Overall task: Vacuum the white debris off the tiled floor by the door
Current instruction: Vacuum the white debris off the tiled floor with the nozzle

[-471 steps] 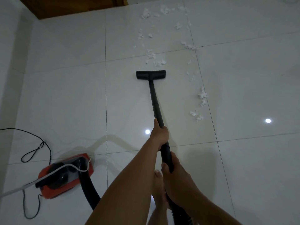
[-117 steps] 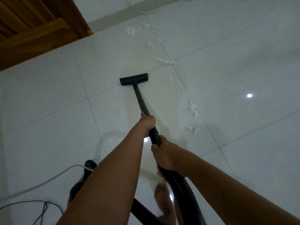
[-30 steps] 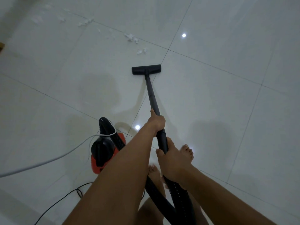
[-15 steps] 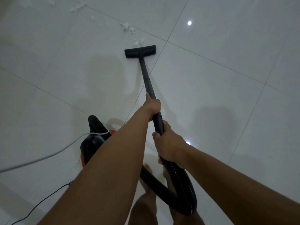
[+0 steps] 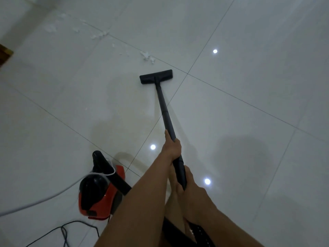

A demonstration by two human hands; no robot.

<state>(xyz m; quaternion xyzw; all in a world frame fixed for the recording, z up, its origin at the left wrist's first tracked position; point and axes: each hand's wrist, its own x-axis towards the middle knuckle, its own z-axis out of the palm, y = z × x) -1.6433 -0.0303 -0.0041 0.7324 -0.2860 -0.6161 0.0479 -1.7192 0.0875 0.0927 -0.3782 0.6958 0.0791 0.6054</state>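
Note:
A black vacuum wand runs from my hands to its flat floor head, which rests on the glossy white tiles. My left hand grips the wand higher up; my right hand holds it lower, near the ribbed hose. White debris lies in a scattered line just beyond the head, to its upper left, with more bits trailing toward the far left corner. The head sits a short gap away from the nearest clump.
The red and black vacuum body sits at my lower left, with a white cord and a black cable trailing across the floor. A corner of the wooden door shows at the left edge. My bare foot stands under the wand.
The wand has been drawn back toward me since half a second ago; the small clump that lay right at the head is gone. The hose loop has dropped out of view.

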